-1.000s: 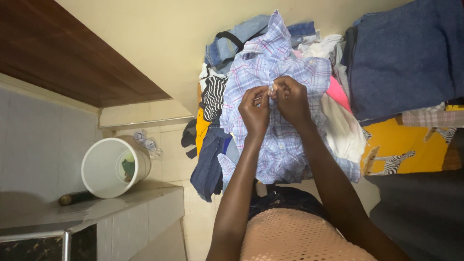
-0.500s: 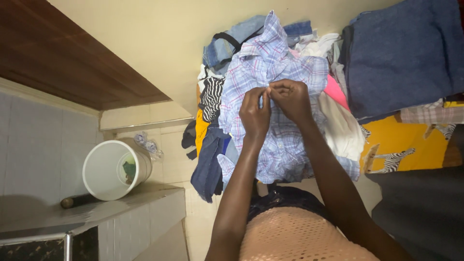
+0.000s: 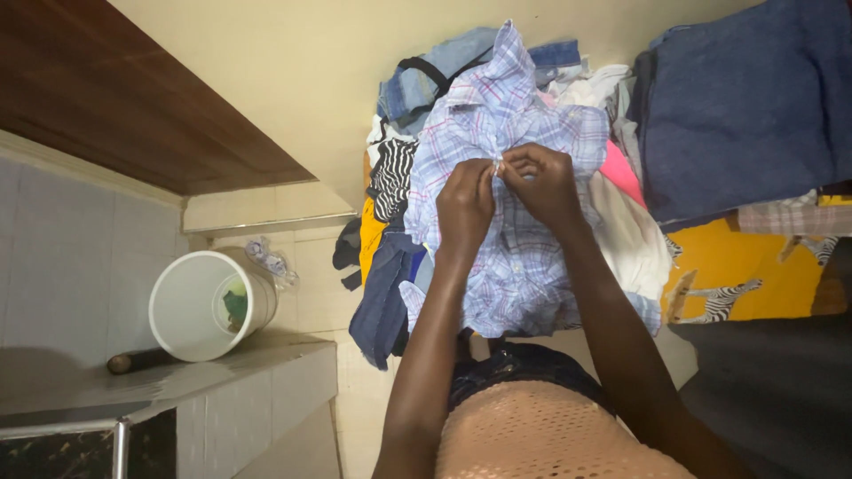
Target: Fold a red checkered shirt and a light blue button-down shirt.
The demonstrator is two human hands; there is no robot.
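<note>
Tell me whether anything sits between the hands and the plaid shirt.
Nothing visible does. The left hand and right hand both pinch the front of the plaid shirt directly, fingertips meeting at its placket, with the clothes pile lying behind it.

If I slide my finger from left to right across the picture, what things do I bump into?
White bucket → zebra-striped cloth → left hand → right hand, both pinching the plaid shirt → pink cloth → blue denim.
</note>
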